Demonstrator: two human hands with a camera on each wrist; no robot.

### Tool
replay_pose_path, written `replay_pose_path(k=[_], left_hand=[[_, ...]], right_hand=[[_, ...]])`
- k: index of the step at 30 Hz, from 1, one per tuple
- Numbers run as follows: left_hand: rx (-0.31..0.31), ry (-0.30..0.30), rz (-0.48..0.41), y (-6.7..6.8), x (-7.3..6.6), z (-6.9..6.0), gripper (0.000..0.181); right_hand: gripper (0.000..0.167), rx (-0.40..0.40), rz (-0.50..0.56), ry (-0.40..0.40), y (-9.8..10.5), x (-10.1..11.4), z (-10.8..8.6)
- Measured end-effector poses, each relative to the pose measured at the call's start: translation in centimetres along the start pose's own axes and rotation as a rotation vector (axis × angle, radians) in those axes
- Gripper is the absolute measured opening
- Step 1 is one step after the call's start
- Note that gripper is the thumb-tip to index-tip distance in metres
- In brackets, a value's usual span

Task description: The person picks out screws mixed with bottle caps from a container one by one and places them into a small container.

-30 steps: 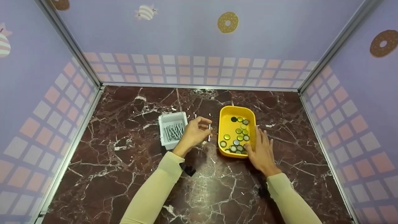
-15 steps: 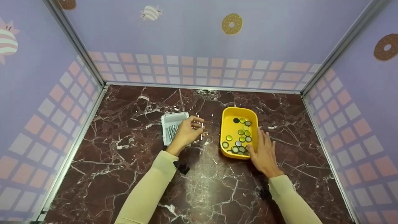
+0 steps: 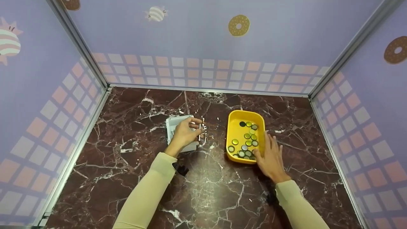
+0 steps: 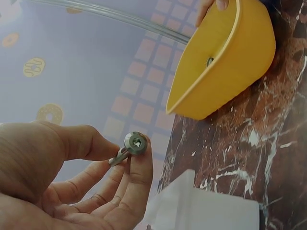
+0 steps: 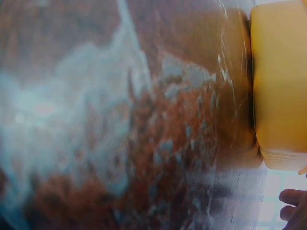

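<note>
My left hand [image 3: 185,132] pinches a silver bolt [image 4: 135,143] between thumb and fingertips; the hex socket in its head shows in the left wrist view. In the head view that hand is over a pale grey box [image 3: 189,147], hiding most of the box and its contents. My right hand [image 3: 271,159] holds the right side wall of a yellow tub [image 3: 229,136], with the thumb over the rim and the fingers along the outside. Several small round discs [image 3: 235,142], yellow-green, grey and dark, lie in the tub, mostly toward its near right side.
Both containers stand on a dark red, white-veined marbled surface [image 3: 206,184]. Bare surface separates the grey box from the tub. Printed panels close off the back [image 3: 197,35] and both sides, with metal strips at their edges.
My left hand has moved left with the bolt, from the gap between the containers to over the grey box, covering the bolts inside. The right hand stays on the tub; the head view shifts slightly.
</note>
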State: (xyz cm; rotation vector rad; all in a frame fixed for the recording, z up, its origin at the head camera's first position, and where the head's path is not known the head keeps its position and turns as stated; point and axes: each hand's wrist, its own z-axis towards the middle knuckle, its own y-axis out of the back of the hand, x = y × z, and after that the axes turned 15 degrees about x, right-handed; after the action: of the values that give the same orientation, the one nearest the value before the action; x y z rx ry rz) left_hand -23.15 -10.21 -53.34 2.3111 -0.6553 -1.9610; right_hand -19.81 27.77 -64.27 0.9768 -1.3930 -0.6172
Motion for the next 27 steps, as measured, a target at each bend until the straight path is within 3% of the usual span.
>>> replay_pose_path(k=[5,12,17,27], left_hand=[[-0.022,0.008,0.086,0.8,0.1,0.0,0.034],[-0.025,0.025,0.049,2.1,0.3,0.1,0.034],[-0.028,0.046,0.081,2.9,0.5,0.4,0.035],[-0.046,0.093,0.226,4.5,1.0,1.1,0.036]], right_hand=[[0.088,-0.005,0.003,0.000,0.0,0.0,-0.1],[0.089,-0.009,-0.002,0.007,0.0,0.1,0.0],[0.088,-0.016,0.000,0.010,0.0,0.1,-0.1],[0.088,-0.005,-0.004,0.012,0.0,0.1,-0.1]])
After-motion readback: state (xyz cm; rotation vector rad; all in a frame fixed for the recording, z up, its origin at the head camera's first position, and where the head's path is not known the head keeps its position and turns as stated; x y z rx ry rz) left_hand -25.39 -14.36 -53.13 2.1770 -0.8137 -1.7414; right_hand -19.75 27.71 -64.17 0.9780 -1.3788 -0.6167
